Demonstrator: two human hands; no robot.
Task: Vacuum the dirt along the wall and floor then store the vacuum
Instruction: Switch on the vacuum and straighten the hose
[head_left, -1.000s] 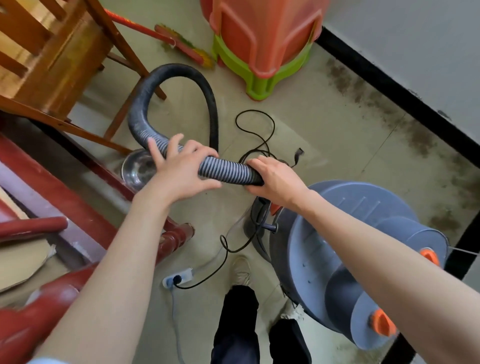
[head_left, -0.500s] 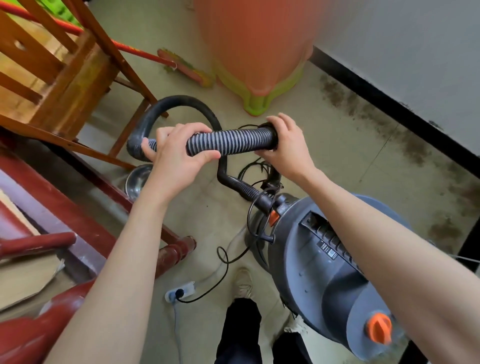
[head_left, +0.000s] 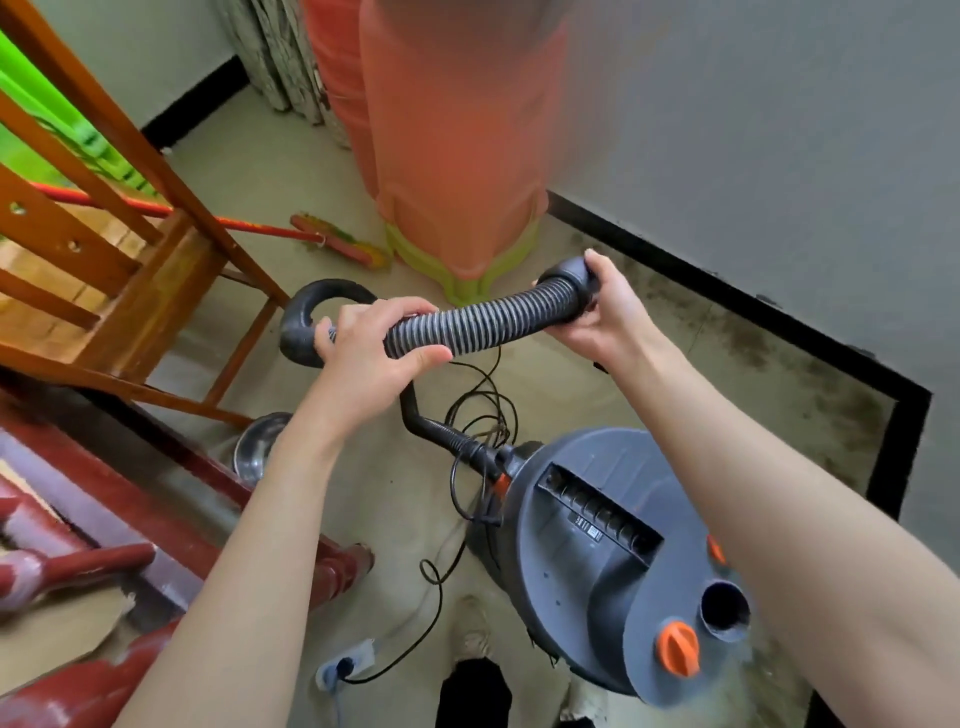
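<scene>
A ribbed black-and-grey vacuum hose (head_left: 478, 322) runs between both hands at chest height. My left hand (head_left: 371, 353) grips it near its middle. My right hand (head_left: 605, 306) is closed around its smooth black end cuff. Behind my left hand the hose loops down to the grey canister vacuum (head_left: 613, 551), which stands on the floor at the lower right with orange knobs and an open round port. Dark dirt (head_left: 753, 338) stains the floor along the black skirting of the grey wall.
A stack of orange and green plastic stools (head_left: 457, 156) stands ahead by the wall. A wooden chair (head_left: 104, 270) and red furniture rails (head_left: 130, 499) crowd the left. A steel bowl (head_left: 260, 447), a broom (head_left: 332, 241), a black cable (head_left: 467, 415) and a power strip (head_left: 348, 665) lie on the floor.
Both hands have lifted the hose up and forward. My right hand has slid out to the hose's end cuff, farther right. The view has tilted up, showing more wall.
</scene>
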